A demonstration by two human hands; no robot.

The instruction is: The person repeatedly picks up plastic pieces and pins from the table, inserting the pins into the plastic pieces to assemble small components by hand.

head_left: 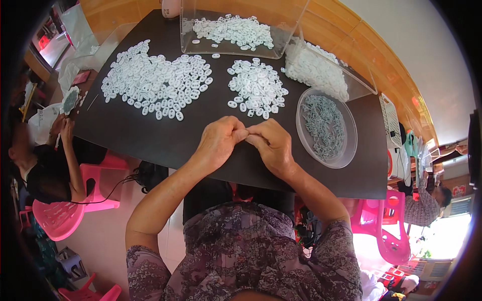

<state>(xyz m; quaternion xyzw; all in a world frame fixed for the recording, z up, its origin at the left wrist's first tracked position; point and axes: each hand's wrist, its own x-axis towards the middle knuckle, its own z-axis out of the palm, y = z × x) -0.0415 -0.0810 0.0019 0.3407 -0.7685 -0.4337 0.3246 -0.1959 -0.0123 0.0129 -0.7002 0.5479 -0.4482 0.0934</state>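
And here's the dark tabletop [170, 138], stretching right across the middle of the frame! Upper left, a broad, sprawling heap of white 2-holed oval pieces [155, 83]; upper centre, a smaller white pile [257, 86], the 2 well apart. 1 loose white piece [216, 56] lies just below the clear bin [228, 54] at the top, itself holding more. Upper right, a clear box [362, 95] with white pieces; just below, a round clear tub [352, 148] of grey-green bits!
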